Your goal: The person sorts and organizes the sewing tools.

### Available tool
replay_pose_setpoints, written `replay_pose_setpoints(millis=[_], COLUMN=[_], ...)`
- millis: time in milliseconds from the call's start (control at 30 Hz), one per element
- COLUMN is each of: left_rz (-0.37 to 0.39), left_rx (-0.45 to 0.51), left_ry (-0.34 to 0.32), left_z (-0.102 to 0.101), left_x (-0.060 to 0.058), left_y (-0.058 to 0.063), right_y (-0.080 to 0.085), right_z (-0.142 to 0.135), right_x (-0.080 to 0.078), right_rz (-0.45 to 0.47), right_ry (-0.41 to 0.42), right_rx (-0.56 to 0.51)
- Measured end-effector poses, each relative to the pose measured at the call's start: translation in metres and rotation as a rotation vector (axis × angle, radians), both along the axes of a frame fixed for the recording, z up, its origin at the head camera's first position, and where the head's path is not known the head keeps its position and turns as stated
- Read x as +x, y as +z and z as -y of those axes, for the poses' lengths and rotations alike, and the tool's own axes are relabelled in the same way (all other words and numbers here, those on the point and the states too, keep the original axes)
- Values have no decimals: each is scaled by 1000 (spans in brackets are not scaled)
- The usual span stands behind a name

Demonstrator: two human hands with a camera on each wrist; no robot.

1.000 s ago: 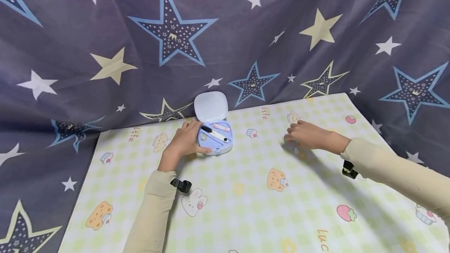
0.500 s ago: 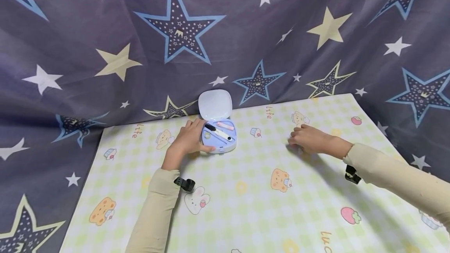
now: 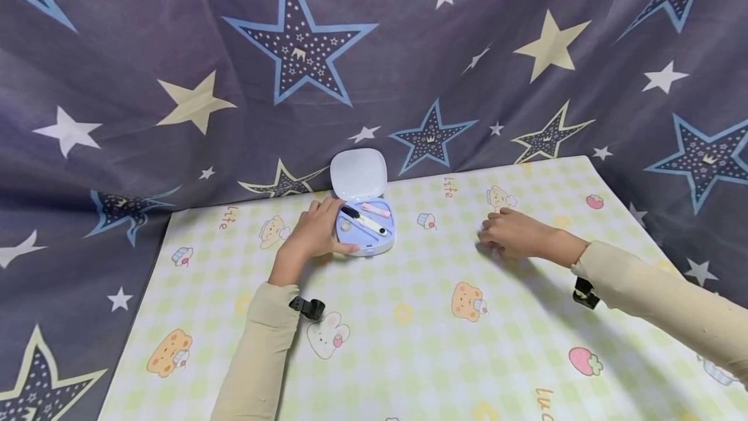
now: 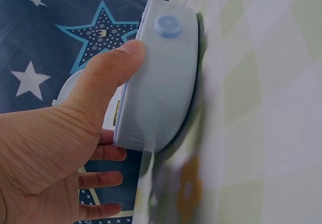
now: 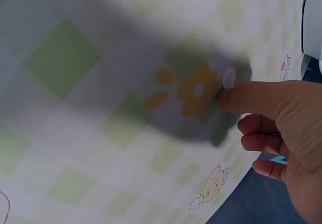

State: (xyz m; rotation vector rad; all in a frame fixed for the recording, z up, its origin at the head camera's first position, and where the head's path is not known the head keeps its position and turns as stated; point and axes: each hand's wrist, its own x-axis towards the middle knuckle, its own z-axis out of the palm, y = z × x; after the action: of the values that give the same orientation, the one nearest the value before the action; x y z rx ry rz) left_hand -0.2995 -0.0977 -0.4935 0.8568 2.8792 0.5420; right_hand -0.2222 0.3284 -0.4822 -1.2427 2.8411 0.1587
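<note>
A blue and white contact lens case (image 3: 366, 247) stands near the table's back edge, its white lid (image 3: 359, 173) tipped up. Inside lie a black-and-white stick (image 3: 365, 221) and a small pink piece (image 3: 375, 210). My left hand (image 3: 313, 231) grips the case from its left side. In the left wrist view, the thumb (image 4: 115, 65) presses the front wall beside a round blue knob (image 4: 167, 26). My right hand (image 3: 514, 232) is low over the table with curled fingers. In the right wrist view, its thumb meets a small pale oval disc (image 5: 229, 78); the index fingertip is hidden.
A checked, cartoon-printed cloth covers the table (image 3: 397, 356). Behind it hangs a dark star-patterned curtain (image 3: 245, 135), close to the case's raised lid. Dark wrist cameras (image 3: 308, 308) sit on both sleeves.
The head view has shifted slightly, so everything appears a little further right. The left hand still holds the case, and the right hand stays over nearly the same spot.
</note>
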Motion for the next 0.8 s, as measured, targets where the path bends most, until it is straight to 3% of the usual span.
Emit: replay_pose_setpoints(millis=[800], left_rz=[-7], left_rx=[-2], left_ry=[3], left_z=[0], left_x=[1], left_y=[-1], right_y=[3], right_z=[12], right_x=[-1], right_rz=[72], right_ry=[-20], right_rx=[5])
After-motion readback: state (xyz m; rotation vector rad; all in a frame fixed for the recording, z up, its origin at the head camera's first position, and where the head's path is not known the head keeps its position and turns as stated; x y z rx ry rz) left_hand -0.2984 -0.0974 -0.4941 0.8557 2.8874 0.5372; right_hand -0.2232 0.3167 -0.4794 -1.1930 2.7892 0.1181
